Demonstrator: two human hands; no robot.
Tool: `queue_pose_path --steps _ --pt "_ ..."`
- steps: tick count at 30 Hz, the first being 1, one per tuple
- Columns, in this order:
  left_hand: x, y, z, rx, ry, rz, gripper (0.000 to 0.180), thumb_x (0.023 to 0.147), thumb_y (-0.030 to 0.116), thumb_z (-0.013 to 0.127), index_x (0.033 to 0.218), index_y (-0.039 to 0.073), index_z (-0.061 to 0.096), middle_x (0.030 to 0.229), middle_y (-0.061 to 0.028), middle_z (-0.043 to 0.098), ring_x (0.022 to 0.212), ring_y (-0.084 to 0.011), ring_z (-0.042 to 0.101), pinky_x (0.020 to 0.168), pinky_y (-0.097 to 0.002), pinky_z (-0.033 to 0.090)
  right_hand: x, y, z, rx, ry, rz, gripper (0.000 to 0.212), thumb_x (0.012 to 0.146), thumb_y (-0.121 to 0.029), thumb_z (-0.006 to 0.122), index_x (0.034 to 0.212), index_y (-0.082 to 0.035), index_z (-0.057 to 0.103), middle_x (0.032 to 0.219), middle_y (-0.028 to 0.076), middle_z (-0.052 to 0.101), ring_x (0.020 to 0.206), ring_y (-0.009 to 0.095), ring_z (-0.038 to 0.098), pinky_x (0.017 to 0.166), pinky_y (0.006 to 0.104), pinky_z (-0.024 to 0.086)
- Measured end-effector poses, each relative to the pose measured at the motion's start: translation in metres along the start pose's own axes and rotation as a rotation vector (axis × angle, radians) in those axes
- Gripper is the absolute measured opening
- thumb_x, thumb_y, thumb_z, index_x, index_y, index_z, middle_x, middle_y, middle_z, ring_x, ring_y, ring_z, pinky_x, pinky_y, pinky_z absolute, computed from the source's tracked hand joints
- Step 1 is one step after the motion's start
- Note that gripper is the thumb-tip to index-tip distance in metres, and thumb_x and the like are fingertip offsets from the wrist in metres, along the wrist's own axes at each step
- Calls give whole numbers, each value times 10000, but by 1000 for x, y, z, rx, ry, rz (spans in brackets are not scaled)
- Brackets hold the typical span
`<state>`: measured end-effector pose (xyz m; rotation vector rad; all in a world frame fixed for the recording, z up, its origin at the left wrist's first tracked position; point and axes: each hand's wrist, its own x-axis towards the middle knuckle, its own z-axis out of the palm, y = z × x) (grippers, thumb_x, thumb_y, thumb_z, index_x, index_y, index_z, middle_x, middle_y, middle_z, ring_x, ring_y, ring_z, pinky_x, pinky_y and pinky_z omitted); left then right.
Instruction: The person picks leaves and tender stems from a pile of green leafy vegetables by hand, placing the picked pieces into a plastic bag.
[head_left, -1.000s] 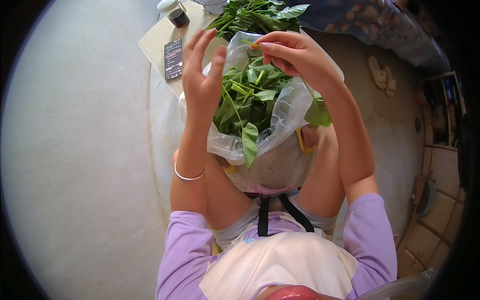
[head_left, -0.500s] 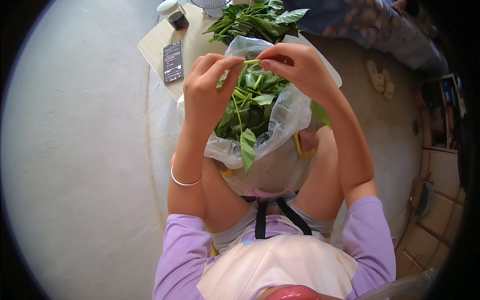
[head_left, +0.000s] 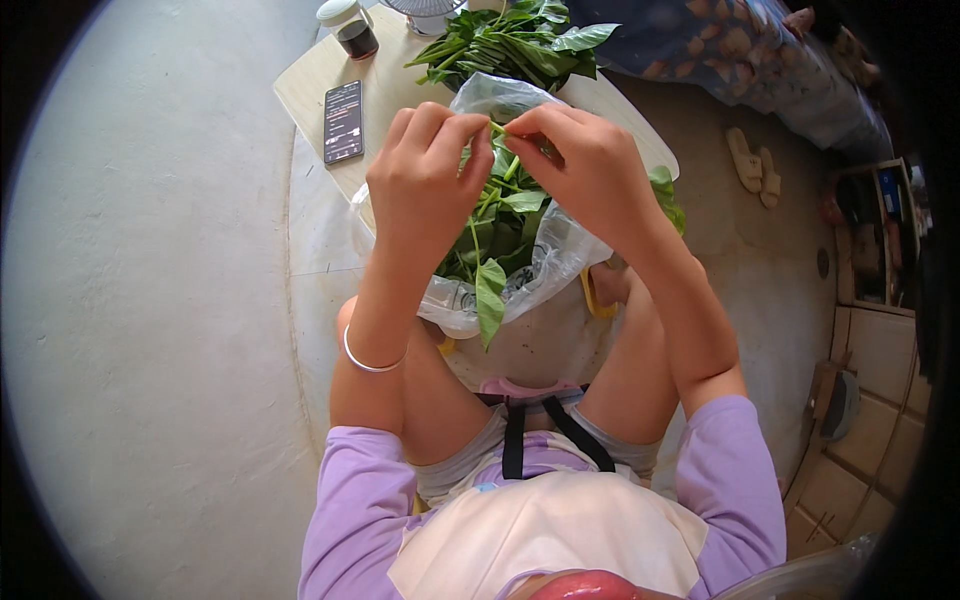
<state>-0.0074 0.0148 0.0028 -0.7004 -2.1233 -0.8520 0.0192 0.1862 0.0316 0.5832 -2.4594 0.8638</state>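
Observation:
My left hand (head_left: 425,165) and my right hand (head_left: 585,160) meet fingertip to fingertip above a clear plastic bag (head_left: 545,265). Both pinch one thin green stem (head_left: 498,128), of which a short piece shows between them. Loose leafy greens (head_left: 510,235) fill the bag, with one long leaf (head_left: 489,300) drooping over its near rim. Beyond my right wrist shows another green leaf (head_left: 666,198); whether it belongs to the pinched stem is hidden. A pile of greens (head_left: 510,45) lies on the pale table (head_left: 300,85) behind the bag.
A phone (head_left: 343,122) and a lidded glass jar with dark liquid (head_left: 352,35) stand left on the table, near a small fan (head_left: 425,8). Slippers (head_left: 752,165) lie on the floor at right, by a patterned cloth (head_left: 730,50) and a shelf unit (head_left: 875,235).
My hands have come closer together, and the stem between them now shows shorter and tilted. The leaf beyond my right wrist shows higher and more fully.

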Motion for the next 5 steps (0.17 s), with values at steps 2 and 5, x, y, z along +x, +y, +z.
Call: queue_pose_path --steps 2,5 --pt "1 4 0 88 28 17 91 771 90 739 831 117 677 783 -7 579 723 -189 584 580 -312 497 0 -5 -1 -42 11 -11 100 854 -157 680 842 -64 648 796 62 677 698 279 655 608 367 524" --pt "1 7 1 99 46 -1 96 774 96 742 843 127 684 789 -13 579 724 -191 584 583 -308 500 -1 -5 0 -75 34 -16 91 851 -150 680 839 -65 647 801 72 676 701 284 658 608 367 528"
